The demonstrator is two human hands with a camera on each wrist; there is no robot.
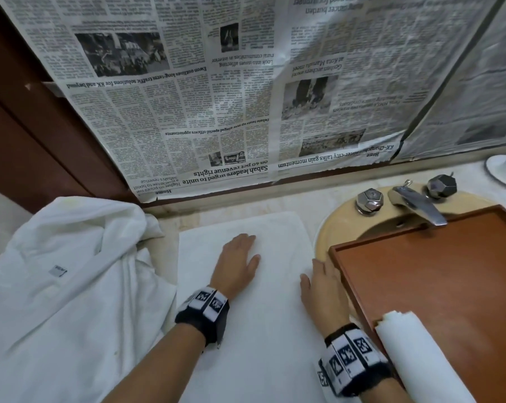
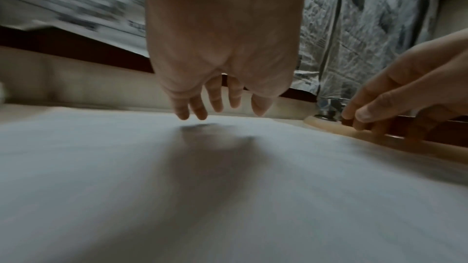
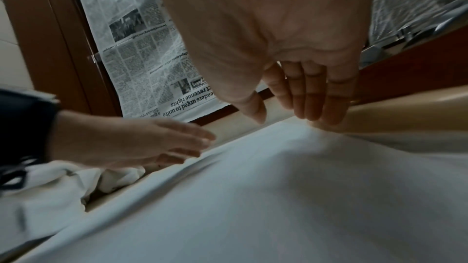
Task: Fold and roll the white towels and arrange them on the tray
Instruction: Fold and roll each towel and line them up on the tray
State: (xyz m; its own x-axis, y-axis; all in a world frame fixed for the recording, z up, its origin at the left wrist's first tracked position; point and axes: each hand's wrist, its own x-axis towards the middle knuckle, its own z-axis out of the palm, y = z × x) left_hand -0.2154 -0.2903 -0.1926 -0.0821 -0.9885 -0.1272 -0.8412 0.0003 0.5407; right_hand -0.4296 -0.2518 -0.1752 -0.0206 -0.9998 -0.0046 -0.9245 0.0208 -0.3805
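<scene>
Beside the sink [image 1: 330, 228], a white folded towel [image 1: 246, 315] is lying flat on the pale bench [image 1: 170, 228], its far edge reaching toward the newspaper [image 1: 187, 112] that is covering the wall behind the sink. The left hand [image 1: 237, 264] is resting palm down on the towel, on the side away from the sink, its grip wide with fingers straight and holding nothing; the left wrist view is showing those fingers [image 2: 200, 107] hanging just over the cloth. The right hand [image 1: 321, 286] is lying at the towel edge nearest the sink, its grip also wide and holding nothing, fingers [image 3: 314, 99] straight and close together, tips touching the edge where cloth meets the sink rim. A brown wooden tray [image 1: 438, 271] is sitting across the sink, its near left corner just beside the right hand. A rolled towel [image 1: 420, 359] is lying in the tray at its near left corner, close to the right wrist. A heap of loose white towels [image 1: 65, 286] is lying on the bench on the far side of the folded towel from the sink. A metal tap [image 1: 414, 202] with two knobs is standing at the back of the sink.
</scene>
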